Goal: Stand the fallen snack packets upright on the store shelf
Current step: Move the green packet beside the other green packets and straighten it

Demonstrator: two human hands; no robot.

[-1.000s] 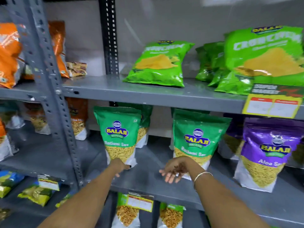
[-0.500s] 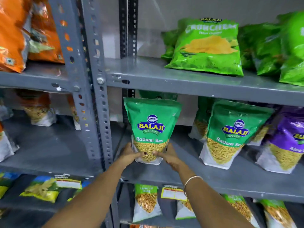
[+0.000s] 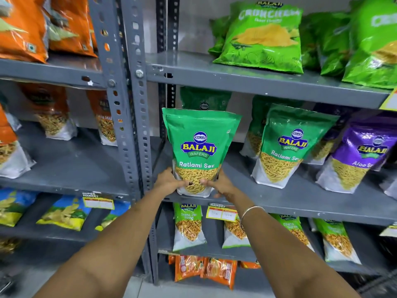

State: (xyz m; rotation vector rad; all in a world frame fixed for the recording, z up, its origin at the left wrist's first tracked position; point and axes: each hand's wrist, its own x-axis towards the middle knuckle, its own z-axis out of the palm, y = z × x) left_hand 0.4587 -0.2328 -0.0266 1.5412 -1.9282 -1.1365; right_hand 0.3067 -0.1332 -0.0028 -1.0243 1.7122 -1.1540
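A green Ratlami Sev packet stands upright at the front left of the middle grey shelf. My left hand grips its lower left corner and my right hand grips its lower right corner, thumbs on the clear window. A second green Ratlami Sev packet stands upright to the right, and a purple Aloo Sev packet stands beyond it. Another green packet stands behind the held one, partly hidden.
A perforated grey upright post rises just left of the held packet. Green Crunchem bags lean on the top shelf. Orange packets fill the left bay. Green packets and price tags sit on the shelf below.
My hands went from open at the shelf edge to gripping the left green packet at its base. The view has shifted left and closer, and the packet stays upright.
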